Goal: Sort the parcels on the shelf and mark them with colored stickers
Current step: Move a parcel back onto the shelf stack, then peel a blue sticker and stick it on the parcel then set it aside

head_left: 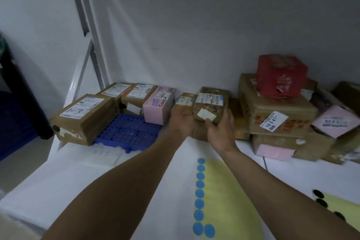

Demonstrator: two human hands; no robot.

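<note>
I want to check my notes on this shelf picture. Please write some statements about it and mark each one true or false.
1. The left hand and the right hand both hold the brown parcel in the middle. True.
2. The red box stands on the blue plastic pallet. False: it sits on top of the large brown carton at the right.
3. The sticker sheet between the arms carries round blue stickers. True.
4. The sticker sheet at the right edge carries green stickers. False: its stickers are black.
5. The parcel marked "1-3" lies at the left end of the row. True.
</note>
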